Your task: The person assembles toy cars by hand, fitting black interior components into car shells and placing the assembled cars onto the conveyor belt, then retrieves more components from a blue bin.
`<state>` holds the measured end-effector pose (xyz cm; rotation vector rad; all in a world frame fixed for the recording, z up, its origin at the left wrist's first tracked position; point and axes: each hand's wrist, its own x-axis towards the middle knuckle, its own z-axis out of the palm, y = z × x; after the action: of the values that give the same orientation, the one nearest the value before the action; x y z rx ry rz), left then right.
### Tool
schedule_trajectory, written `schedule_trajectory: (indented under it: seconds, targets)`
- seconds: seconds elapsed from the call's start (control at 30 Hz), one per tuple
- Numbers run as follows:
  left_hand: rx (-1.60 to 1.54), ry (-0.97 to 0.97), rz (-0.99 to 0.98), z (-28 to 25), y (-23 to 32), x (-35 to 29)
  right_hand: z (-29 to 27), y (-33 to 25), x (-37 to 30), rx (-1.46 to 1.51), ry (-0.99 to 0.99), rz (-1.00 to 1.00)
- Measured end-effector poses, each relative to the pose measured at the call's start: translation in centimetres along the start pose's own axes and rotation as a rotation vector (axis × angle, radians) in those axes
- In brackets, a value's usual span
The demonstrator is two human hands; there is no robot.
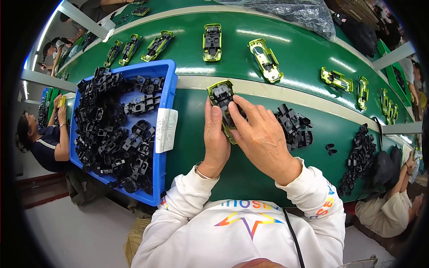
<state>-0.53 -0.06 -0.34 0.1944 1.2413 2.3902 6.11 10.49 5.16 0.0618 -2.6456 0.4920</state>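
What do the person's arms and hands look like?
The left hand and right hand are bare, with no gloves. Both arms wear long white sleeves with snug cuffs. Bright, many-coloured letters run along the right sleeve, and a little colour shows on the left one too. A thin band circles the left wrist.

Clothing of the wearer, upper body: a white, long-sleeved sweatshirt (201, 236) of creased fabric. The chest bears a star outline (255, 228) with orange, red, yellow, purple and blue segments; a line of multicoloured lettering (249, 203) lies nearer the waist. Similar letters mark the right sleeve (313, 190); a small coloured print edges the left sleeve (184, 195). Both end in white cuffs (295, 173). A thin band (207, 176) encircles the left wrist. A narrow black cord (293, 235) crosses the chest's right side.
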Motion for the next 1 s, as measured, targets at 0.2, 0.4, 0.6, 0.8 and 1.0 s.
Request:
schedule_trajectory:
  seconds: [0.2,0.4,0.6,0.8,1.0]
  targets:
    - [0.026,-0.043,0.013,0.2,0.3,0.0,-0.4,-0.4,0.4,0.091,0.023,0.029]
    - [0.025,-0.041,0.024,0.2,0.3,0.2,0.5,-0.7,0.5,-0.028,0.025,-0.005]
    - [0.004,-0.033,-0.068,-0.4,0.2,0.1,0.3,-0.5,0.3,-0.11,-0.118,0.012]
    - [0.02,-0.02,-0.036,0.7,0.4,0.6,-1.6,1.1,-0.6,0.087,-0.103,0.007]
    - [0.1,-0.017,-0.064,-2.0,-0.2,2.4,-7.1,7.6,-5.3,0.2,0.254,0.195]
